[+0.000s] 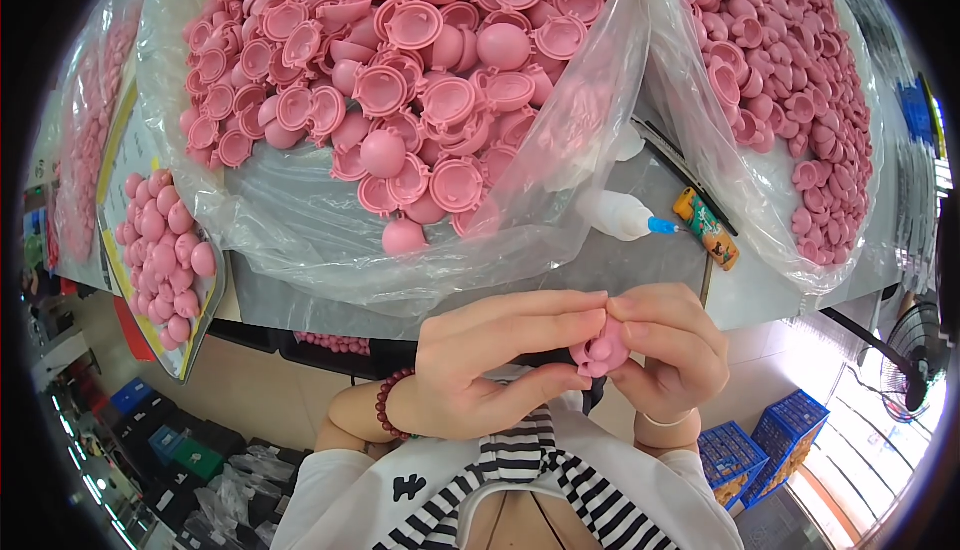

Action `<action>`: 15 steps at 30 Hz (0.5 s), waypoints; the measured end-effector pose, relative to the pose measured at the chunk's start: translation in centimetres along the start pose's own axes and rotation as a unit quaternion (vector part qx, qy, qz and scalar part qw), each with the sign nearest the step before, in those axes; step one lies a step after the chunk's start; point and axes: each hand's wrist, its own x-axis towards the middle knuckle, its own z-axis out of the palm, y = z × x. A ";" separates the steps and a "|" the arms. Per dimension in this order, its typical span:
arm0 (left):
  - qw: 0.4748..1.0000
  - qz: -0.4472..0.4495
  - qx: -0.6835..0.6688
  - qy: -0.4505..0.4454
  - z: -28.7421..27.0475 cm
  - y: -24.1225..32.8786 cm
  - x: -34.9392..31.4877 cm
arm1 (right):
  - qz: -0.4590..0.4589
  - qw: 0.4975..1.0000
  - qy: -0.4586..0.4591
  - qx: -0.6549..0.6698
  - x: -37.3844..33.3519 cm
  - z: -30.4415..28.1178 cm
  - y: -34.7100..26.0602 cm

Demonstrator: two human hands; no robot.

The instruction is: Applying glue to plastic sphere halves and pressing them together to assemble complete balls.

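Head view: both hands meet just below the table [640, 280] edge, in front of the striped shirt [520, 470]. Left hand [490, 365] w/ fingers narrow, thumb and forefinger pinching a small pink plastic piece [600, 350]; red bead bracelet [385, 405] on that wrist. Right hand [670, 350] fingers curled tight round the same piece from the other side, thin pale band [668, 420] at the wrist. Piece sits between both sets of fingertips, partly hidden.

On the table: big clear bag [330, 240] full of pink half shells, second bag [760, 220] to the right w/ more. Between them a white squeeze bottle [615, 215] w/ blue tip, lying on its side, just beside an orange-green tube [708, 230]. Far left, a tray [195, 335] of finished pink balls. Blue crates [765, 445] on the floor lower right.
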 end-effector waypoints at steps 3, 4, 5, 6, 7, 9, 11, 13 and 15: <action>0.999 -0.013 -0.047 -0.023 0.0 -0.4 0.4 | -0.005 1.000 0.015 -0.001 -0.4 0.1 0.1; 0.999 -0.013 -0.047 -0.022 -0.1 -0.4 0.4 | -0.007 1.000 0.026 0.000 -0.4 0.1 0.1; 0.999 -0.009 -0.034 -0.024 -0.1 -0.4 0.5 | -0.008 1.000 0.025 0.001 -0.4 0.2 0.1; 0.999 -0.004 -0.021 -0.026 -0.2 -0.4 0.5 | 0.000 1.000 0.027 0.001 -0.3 0.3 0.2; 0.999 -0.005 -0.020 -0.024 -0.1 -0.4 0.4 | 0.009 1.000 0.029 0.000 -0.3 0.4 0.2; 1.000 0.026 0.000 0.003 0.1 -0.6 0.3 | 0.008 0.999 0.034 -0.011 -0.3 0.5 0.1; 0.999 0.022 -0.022 -0.002 0.1 -0.6 0.6 | 0.007 0.999 0.041 -0.025 -0.5 0.5 0.1; 0.999 0.019 -0.045 -0.008 0.0 -0.8 0.8 | -0.006 0.999 0.025 -0.032 -1.2 0.3 0.0; 0.997 0.051 -0.034 -0.037 -0.1 -1.2 0.9 | -0.016 0.999 0.024 -0.024 -1.5 0.6 0.0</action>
